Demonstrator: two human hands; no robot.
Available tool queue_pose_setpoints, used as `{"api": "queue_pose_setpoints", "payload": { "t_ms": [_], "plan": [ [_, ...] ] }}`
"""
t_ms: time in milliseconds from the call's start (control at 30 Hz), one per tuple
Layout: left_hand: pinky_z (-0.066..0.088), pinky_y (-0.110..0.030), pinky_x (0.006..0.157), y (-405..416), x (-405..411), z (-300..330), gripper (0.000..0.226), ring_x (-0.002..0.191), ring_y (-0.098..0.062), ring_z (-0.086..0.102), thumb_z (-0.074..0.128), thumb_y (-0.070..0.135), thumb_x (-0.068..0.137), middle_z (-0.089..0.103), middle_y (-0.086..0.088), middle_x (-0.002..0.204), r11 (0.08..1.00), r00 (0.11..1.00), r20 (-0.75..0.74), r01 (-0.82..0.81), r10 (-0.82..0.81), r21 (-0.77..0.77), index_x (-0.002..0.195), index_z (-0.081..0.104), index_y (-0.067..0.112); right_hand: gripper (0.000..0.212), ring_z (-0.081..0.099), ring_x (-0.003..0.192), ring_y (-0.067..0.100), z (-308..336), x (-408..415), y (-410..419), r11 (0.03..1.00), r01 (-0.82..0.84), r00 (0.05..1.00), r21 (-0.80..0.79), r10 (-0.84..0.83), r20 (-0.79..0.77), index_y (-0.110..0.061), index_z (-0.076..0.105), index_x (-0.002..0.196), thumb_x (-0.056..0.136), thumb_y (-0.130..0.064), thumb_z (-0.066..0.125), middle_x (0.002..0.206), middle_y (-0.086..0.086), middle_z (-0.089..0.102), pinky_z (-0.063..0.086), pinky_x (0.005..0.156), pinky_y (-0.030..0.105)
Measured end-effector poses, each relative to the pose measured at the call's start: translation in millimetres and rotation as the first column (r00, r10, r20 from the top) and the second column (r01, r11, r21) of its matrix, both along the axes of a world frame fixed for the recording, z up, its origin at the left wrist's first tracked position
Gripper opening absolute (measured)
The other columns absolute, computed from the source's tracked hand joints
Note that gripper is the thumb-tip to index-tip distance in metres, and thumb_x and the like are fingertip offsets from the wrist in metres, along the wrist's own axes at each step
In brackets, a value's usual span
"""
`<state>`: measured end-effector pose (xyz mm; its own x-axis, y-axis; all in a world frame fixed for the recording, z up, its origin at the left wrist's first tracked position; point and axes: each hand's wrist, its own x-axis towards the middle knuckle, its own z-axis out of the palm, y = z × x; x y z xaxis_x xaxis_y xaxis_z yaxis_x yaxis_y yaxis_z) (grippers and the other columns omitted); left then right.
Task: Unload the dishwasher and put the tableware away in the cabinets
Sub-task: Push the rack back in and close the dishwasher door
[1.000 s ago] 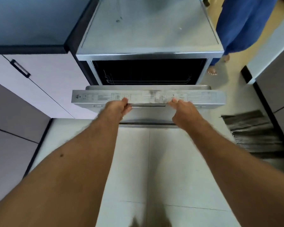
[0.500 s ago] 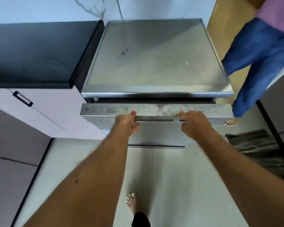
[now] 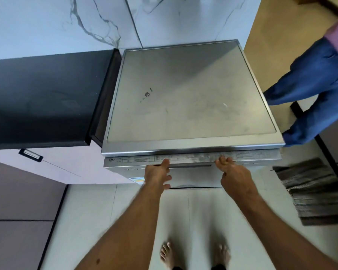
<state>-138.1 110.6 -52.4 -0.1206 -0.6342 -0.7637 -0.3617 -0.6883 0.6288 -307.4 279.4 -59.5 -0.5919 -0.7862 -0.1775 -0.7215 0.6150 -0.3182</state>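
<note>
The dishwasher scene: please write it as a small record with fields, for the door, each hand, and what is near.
dishwasher: silver, with a flat bare top
door: up against the body, shut or nearly shut
left hand: on the door's top edge, thumb on the control strip
right hand: on the same edge, fingertips on the strip
counter: dark, at the left of the dishwasher
rug: grey, striped, on the floor at the right
other person: blue trousers, at the right
</note>
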Motion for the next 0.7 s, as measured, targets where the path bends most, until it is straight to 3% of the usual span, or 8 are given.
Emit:
{"api": "queue_pose_setpoints", "payload": {
  "t_ms": [133, 267, 400, 467, 567, 700],
  "plan": [
    [0.057, -0.041, 0.068, -0.8, -6.7, 6.9, 0.024, 0.080, -0.024, 0.070, 0.071, 0.032, 0.089, 0.070, -0.005, 0.093, 0.998, 0.997, -0.028, -0.066, 0.065, -0.016, 0.093, 0.064, 0.010, 0.071, 0.026, 0.147, 0.015, 5.9, -8.8, -6.2, 0.996, -0.067, 0.998, 0.065, 0.065, 0.024, -0.023, 0.035, 0.152, 0.086, 0.003, 0.045, 0.159, -0.004, 0.030, 0.024, 0.116, 0.025],
    [0.058, -0.041, 0.072, 13.8, -14.7, 9.4, 0.019, 0.067, -0.025, 0.064, 0.071, 0.017, 0.089, 0.065, -0.011, 0.077, 0.962, 0.962, -0.081, -0.266, 0.262, -0.053, 0.088, 0.068, -0.002, 0.069, 0.050, 0.130, 0.026, 14.9, -12.2, -8.8, 0.981, -0.151, 0.988, 0.118, 0.154, -0.015, -0.016, 0.042, 0.147, 0.080, 0.002, 0.043, 0.149, 0.006, 0.045, 0.043, 0.106, 0.035],
    [0.052, -0.028, 0.053, 32.8, -30.7, 15.2, 0.019, 0.061, -0.021, 0.050, 0.055, 0.003, 0.097, 0.051, -0.010, 0.078, 0.895, 0.873, -0.235, -0.445, 0.427, -0.023, 0.079, 0.056, 0.003, 0.068, 0.051, 0.130, 0.026, 18.1, -15.3, -6.6, 0.970, -0.201, 0.978, 0.134, 0.207, -0.034, -0.018, 0.040, 0.146, 0.082, 0.002, 0.040, 0.150, 0.005, 0.043, 0.047, 0.100, 0.039],
    [0.046, -0.028, 0.055, 35.0, -37.8, 18.0, 0.022, 0.061, -0.020, 0.046, 0.054, 0.004, 0.098, 0.048, -0.009, 0.078, 0.876, 0.848, -0.262, -0.482, 0.460, -0.020, 0.076, 0.051, 0.007, 0.071, 0.047, 0.135, 0.026, 15.9, -20.0, -5.7, 0.969, -0.208, 0.977, 0.135, 0.211, -0.006, -0.020, 0.034, 0.151, 0.083, 0.002, 0.038, 0.156, 0.004, 0.036, 0.046, 0.104, 0.040],
    [0.051, -0.035, 0.074, 35.9, -40.8, 24.2, 0.003, 0.069, -0.019, 0.054, 0.051, 0.006, 0.100, 0.055, -0.009, 0.081, 0.861, 0.811, -0.324, -0.508, 0.487, 0.022, 0.099, 0.053, 0.007, 0.077, 0.032, 0.145, 0.023, 15.2, -27.6, -3.2, 0.961, -0.245, 0.969, 0.132, 0.239, 0.058, -0.021, 0.027, 0.155, 0.083, 0.005, 0.038, 0.162, -0.004, 0.025, 0.039, 0.111, 0.040],
    [0.050, -0.039, 0.089, 34.5, -35.2, 30.2, 0.019, 0.087, -0.025, 0.061, 0.048, 0.004, 0.102, 0.061, -0.015, 0.094, 0.876, 0.814, -0.354, -0.481, 0.460, 0.032, 0.120, 0.050, 0.001, 0.081, 0.024, 0.148, 0.019, 16.2, -27.6, -2.9, 0.962, -0.258, 0.966, 0.089, 0.254, 0.054, -0.021, 0.027, 0.155, 0.081, 0.006, 0.041, 0.163, -0.006, 0.019, 0.034, 0.115, 0.036]
  ]
}}
